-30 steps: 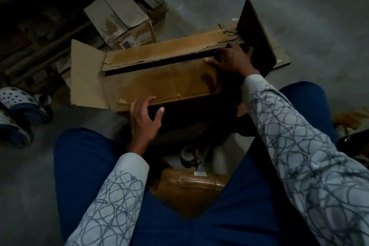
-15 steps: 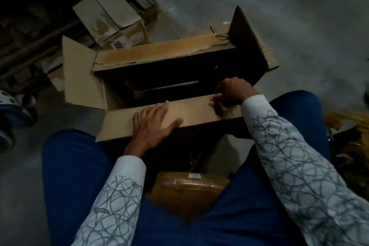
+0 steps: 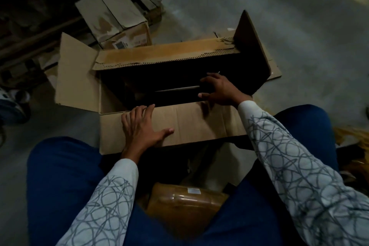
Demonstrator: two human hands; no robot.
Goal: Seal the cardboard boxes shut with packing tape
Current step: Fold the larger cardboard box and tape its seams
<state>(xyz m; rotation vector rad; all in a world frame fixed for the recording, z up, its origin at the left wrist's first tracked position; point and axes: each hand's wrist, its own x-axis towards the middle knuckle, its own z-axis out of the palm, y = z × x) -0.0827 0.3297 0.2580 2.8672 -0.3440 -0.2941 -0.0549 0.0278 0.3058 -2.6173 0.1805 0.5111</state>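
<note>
A long cardboard box (image 3: 79, 78) lies open on the floor in front of my knees, all its flaps spread out. My left hand (image 3: 142, 128) rests flat on the near flap (image 3: 199, 124), fingers spread. My right hand (image 3: 220, 91) reaches past that flap's edge into the dark inside of the box, fingers spread over a dark object with a pale edge. The far flap (image 3: 165, 57) leans back, and the right end flap (image 3: 252, 50) stands upright. A big roll of brown packing tape (image 3: 185, 205) sits between my legs.
A second, closed cardboard box (image 3: 115, 18) stands behind on the left, beside dark planks. A pair of shoes (image 3: 12, 104) lies at the left edge. Flat cardboard lies under the open box. Brown scrap (image 3: 351, 142) lies at the right. Grey concrete floor stretches beyond.
The near flap, pressed shut a second ago, has swung down towards me. My left hand moved onto it, and my right hand went from the flap's edge into the box.
</note>
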